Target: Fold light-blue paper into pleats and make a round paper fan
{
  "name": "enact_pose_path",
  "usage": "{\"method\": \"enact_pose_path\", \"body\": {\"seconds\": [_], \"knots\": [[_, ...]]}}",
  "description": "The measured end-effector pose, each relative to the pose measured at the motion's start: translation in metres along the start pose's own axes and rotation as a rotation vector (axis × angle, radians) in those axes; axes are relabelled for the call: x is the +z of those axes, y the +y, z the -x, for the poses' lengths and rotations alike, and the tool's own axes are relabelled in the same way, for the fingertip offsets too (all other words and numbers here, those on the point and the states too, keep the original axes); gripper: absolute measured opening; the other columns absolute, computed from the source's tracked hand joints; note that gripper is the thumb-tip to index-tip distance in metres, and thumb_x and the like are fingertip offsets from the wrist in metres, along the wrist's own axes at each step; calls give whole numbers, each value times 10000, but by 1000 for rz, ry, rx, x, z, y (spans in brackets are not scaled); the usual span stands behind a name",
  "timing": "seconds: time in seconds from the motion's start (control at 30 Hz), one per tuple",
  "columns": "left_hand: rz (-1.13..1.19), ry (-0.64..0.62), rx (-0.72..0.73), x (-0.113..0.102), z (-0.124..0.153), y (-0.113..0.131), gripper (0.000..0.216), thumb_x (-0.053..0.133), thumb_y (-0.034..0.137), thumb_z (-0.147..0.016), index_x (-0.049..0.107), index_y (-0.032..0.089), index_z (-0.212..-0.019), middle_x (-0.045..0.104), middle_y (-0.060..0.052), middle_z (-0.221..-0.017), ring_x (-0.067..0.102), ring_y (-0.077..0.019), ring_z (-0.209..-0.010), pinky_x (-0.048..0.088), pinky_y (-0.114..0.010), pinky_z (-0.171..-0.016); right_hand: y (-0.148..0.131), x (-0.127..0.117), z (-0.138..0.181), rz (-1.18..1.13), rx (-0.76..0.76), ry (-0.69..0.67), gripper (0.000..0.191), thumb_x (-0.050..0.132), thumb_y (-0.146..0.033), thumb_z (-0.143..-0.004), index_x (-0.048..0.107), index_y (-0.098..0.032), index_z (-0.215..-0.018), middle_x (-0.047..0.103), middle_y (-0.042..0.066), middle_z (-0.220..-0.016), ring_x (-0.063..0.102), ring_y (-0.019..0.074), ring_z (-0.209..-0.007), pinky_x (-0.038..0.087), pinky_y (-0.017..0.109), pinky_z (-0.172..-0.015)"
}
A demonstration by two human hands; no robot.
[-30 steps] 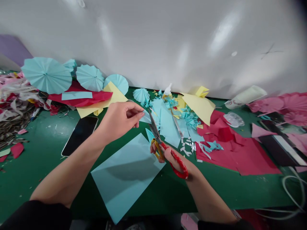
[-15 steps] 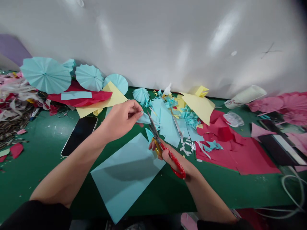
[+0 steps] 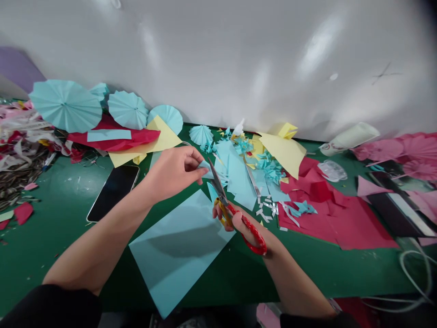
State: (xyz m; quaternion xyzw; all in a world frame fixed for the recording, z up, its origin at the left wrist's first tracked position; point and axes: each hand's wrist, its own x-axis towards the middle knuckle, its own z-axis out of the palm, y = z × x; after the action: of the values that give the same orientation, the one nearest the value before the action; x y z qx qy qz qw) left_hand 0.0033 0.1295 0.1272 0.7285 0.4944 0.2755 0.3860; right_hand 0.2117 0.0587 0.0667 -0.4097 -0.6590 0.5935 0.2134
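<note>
My left hand (image 3: 174,171) pinches a small light-blue paper piece (image 3: 206,169) above the green table (image 3: 51,237). My right hand (image 3: 246,225) grips red-and-yellow-handled scissors (image 3: 235,212), fingers through the loops. The blades point up and away and meet the small piece right beside my left fingertips. Under both hands lies a large light-blue paper sheet (image 3: 174,250), flat on the table. More light-blue cut sheets (image 3: 237,175) lie just beyond the scissors.
A black phone (image 3: 114,191) lies left of my left arm. Blue paper fans (image 3: 64,105) line the wall at the back left. Red paper (image 3: 327,214) and yellow paper (image 3: 285,152) lie right, with pink fans (image 3: 413,150), a plastic cup (image 3: 348,136) and white scraps (image 3: 268,209).
The scissors' blades have shifted a little along the small blue piece, and my left hand has turned the piece slightly downward. Both arms otherwise stay in place.
</note>
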Motion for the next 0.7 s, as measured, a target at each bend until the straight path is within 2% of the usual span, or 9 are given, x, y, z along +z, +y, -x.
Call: {"method": "enact_pose_path", "body": {"seconds": [0.13, 0.27, 0.5, 0.7], "knots": [[3, -14, 10, 0, 0, -2, 161, 562, 328, -780, 554, 176, -728, 662, -8, -585, 633, -137, -566, 452, -236, -537, 0, 0, 0, 1, 19, -7, 604, 157, -747, -768, 447, -232, -893, 443, 60, -890, 392, 170, -725, 367, 302, -578], [-11, -28, -7, -1, 0, -2, 161, 570, 327, -775, 564, 177, -719, 656, -3, -570, 624, -128, -552, 439, -217, -512, 1, -1, -3, 40, -6, -14, 625, 153, -781, -733, 414, -221, -828, 406, 42, -825, 323, 137, -642, 333, 276, -526], [-41, -14, -14, -3, -1, 0, 179, 583, 324, -764, 498, 183, -697, 654, 16, -550, 626, -126, -529, 404, -199, -465, 7, 2, -7, 100, -38, 58, 641, 149, -811, -698, 343, -200, -709, 347, 11, -749, 268, 106, -590, 288, 245, -470], [-66, -7, -7, -4, -1, 1, 178, 572, 308, -776, 493, 183, -676, 653, 26, -537, 611, -109, -499, 389, -196, -460, 5, 1, -3, -9, -19, -20, 641, 160, -802, -717, 394, -214, -817, 387, 15, -786, 294, 109, -580, 325, 278, -511]]}}
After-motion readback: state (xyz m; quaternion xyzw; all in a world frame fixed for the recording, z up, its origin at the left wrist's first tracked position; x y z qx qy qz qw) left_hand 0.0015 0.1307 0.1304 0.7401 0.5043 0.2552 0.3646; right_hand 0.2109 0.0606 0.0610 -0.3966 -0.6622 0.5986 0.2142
